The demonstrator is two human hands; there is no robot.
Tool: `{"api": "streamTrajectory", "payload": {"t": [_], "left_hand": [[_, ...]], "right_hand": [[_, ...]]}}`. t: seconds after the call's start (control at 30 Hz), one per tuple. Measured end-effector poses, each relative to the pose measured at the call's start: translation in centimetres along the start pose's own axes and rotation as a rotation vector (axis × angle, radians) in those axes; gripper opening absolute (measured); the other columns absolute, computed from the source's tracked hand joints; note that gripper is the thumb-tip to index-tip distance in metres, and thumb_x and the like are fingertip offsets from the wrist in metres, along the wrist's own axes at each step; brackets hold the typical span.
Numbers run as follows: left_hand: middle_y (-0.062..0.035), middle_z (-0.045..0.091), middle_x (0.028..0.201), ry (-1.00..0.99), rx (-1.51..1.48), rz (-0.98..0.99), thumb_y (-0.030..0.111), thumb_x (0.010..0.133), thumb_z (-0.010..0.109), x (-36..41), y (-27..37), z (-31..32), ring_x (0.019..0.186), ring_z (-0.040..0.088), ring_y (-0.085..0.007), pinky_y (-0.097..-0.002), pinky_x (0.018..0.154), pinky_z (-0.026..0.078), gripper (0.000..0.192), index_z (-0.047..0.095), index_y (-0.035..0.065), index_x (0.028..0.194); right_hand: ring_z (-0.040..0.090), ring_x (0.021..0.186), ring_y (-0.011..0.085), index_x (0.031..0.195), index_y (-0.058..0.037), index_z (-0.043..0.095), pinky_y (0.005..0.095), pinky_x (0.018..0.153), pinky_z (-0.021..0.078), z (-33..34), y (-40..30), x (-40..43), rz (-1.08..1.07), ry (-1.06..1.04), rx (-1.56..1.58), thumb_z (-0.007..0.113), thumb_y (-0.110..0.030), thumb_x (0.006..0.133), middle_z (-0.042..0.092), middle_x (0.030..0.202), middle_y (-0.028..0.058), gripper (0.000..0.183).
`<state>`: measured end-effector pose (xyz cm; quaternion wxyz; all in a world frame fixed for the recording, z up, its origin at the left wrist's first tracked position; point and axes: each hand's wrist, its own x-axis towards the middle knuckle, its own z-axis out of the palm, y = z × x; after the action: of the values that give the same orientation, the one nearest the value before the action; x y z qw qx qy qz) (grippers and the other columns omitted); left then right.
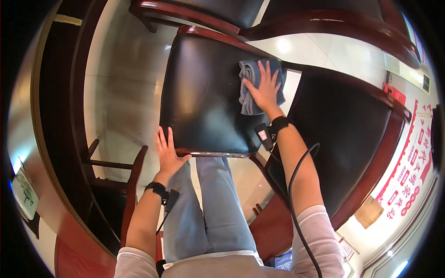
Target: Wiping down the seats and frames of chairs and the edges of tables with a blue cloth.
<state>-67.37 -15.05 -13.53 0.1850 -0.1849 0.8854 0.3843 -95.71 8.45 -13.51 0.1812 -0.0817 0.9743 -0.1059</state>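
A wooden chair with a black padded seat (201, 90) stands right before me, its backrest (337, 128) to the right. On the rear part of that seat lies a folded grey-blue cloth (247, 100). My right hand (265, 87) presses flat on the cloth with its fingers spread. My left hand (169, 153) rests at the near left corner of the seat, fingers over the edge and thumb along the dark red wooden rail (215, 153). Each wrist wears a black strap with a small device.
Further chairs with dark red frames (194, 15) stand close beyond the seat. To the left runs a long table (55, 114) with another chair (134, 173) near it. A black cable (293, 194) hangs along my right arm. A wall poster (406, 166) bears writing.
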Motion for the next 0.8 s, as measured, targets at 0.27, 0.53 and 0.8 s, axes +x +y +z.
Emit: {"api": "streamTrajectory", "payload": {"t": [0.27,0.53,0.8], "left_hand": [[-0.0148,0.018,0.143,0.027,0.162,-0.177,0.032,0.075,0.066,0.9,1.0,-1.0,0.133,0.02,-0.0296,-0.0593,0.105,0.006,0.07,0.033,0.0048,0.13],[-0.0288,-0.022,0.141,0.159,-0.667,-0.976,0.054,0.059,0.078,12.3,10.7,-4.9,0.135,-0.012,-0.0404,-0.0648,0.101,0.009,0.129,-0.013,0.0181,0.142],[-0.0164,-0.019,0.147,-0.103,-0.736,-1.378,0.065,0.054,0.075,19.7,13.9,-4.4,0.133,-0.009,-0.0461,-0.0754,0.09,-0.001,0.143,-0.041,0.0229,0.128]], "right_hand": [[0.005,0.137,0.0363,0.138,-0.0268,0.032,0.0631,0.104,0.0073,-1.2,-0.7,7.6,0.281,-0.008,0.044,0.055,-0.06,0.072,0.017,0.149,0.0066,0.077],[0.006,0.137,0.0337,0.133,-0.0223,0.04,0.062,0.103,0.0079,-1.5,-0.1,9.2,0.411,-0.032,0.057,0.059,-0.055,0.07,0.023,0.147,0.0049,0.074],[0.014,0.136,0.0331,0.129,-0.0184,0.044,0.0616,0.102,0.0137,-1.0,-0.4,8.8,0.361,0.029,0.025,0.06,-0.052,0.07,0.03,0.144,0.0042,0.07]]}}
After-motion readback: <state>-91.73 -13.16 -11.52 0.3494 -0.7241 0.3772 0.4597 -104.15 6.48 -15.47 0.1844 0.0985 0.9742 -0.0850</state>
